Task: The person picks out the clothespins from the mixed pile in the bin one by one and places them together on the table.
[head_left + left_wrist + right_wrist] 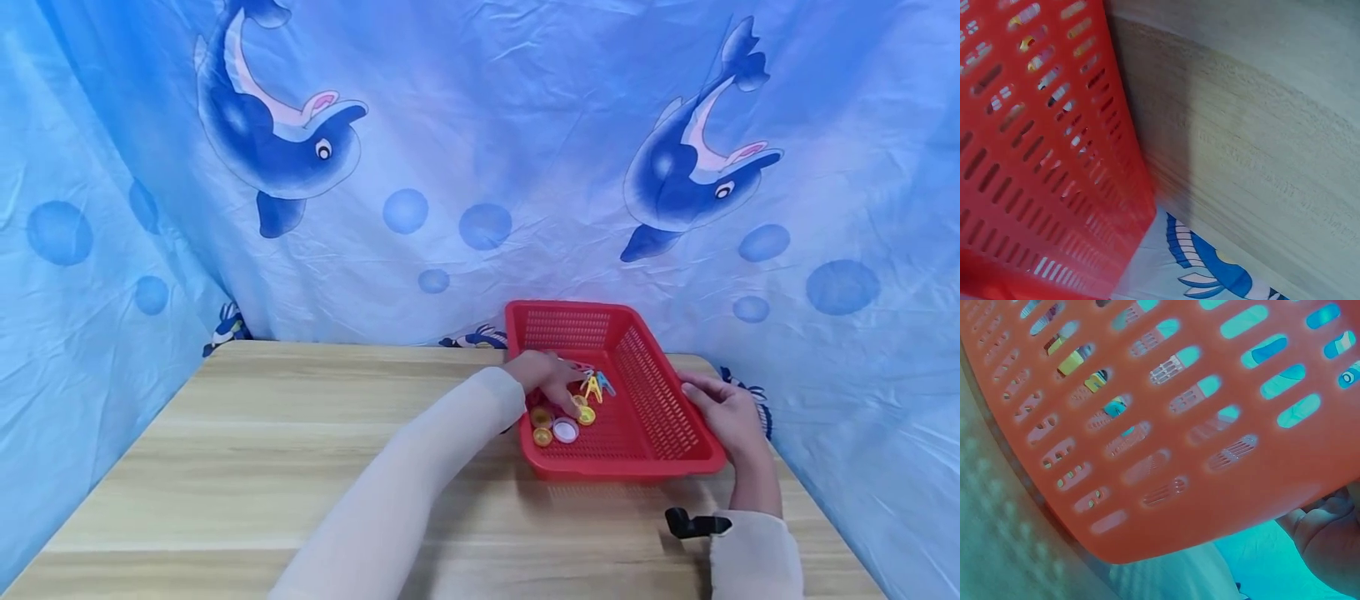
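A red plastic basket (637,392) with slotted walls stands at the right of the table. My left hand (551,382) reaches over its left rim, thumb and fingers spread among small pieces inside. By the fingers lie yellow and blue clothespins (594,387). Close to the thumb is a yellow disc (586,415), and nearer the front is a white round piece (566,430). My right hand (731,412) grips the basket's right rim, thumb on top. In the right wrist view, the fingers (1329,534) curl under the rim. The left wrist view shows only the basket's outer wall (1041,144), not the hand.
The wooden table (300,450) extends to the left of the basket. A blue cloth (420,150) printed with dolphins hangs behind the table and along both sides. A black strap end (697,524) sticks out from the right sleeve.
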`<move>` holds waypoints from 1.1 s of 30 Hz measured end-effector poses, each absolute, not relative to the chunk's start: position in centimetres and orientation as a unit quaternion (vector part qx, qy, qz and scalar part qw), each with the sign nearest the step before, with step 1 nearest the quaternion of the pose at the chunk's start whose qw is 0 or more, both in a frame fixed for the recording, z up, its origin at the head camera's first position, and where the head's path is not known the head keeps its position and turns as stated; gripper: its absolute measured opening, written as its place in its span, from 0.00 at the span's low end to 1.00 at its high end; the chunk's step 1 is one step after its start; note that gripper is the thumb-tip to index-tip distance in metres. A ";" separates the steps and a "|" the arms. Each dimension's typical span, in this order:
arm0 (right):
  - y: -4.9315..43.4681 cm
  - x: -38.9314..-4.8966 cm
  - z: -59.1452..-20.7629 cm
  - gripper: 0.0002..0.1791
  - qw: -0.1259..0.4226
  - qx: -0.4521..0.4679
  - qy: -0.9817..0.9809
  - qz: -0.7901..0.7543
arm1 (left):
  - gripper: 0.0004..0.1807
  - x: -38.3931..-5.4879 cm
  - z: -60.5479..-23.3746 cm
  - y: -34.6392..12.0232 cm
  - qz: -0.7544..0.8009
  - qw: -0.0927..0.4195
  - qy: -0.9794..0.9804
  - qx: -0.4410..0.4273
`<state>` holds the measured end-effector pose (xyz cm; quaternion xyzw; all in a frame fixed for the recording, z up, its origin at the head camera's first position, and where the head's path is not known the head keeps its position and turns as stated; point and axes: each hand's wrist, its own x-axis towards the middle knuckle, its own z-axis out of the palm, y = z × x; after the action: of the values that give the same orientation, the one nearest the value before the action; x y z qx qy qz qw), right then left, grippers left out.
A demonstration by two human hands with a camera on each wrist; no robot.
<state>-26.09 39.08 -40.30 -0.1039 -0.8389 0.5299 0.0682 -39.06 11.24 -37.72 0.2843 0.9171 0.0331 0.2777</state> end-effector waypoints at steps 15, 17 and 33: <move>39.3 -26.0 -40.5 0.36 0.069 -0.103 -0.843 0.523 | 0.49 -36.3 -37.1 11.6 -0.005 0.269 0.879 0.393; 39.3 -26.1 -40.4 0.36 0.069 -0.102 -0.844 0.522 | 0.46 -36.2 -36.8 11.3 0.010 0.251 0.882 0.399; 39.4 -26.1 -40.4 0.36 0.071 -0.087 -0.843 0.526 | 0.28 -37.4 -36.0 11.0 0.030 0.226 0.925 0.304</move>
<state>-26.11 39.36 -40.38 -0.0868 -0.8433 0.5255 0.0715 -37.36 11.00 -35.99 0.3038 0.9251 0.0297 0.2260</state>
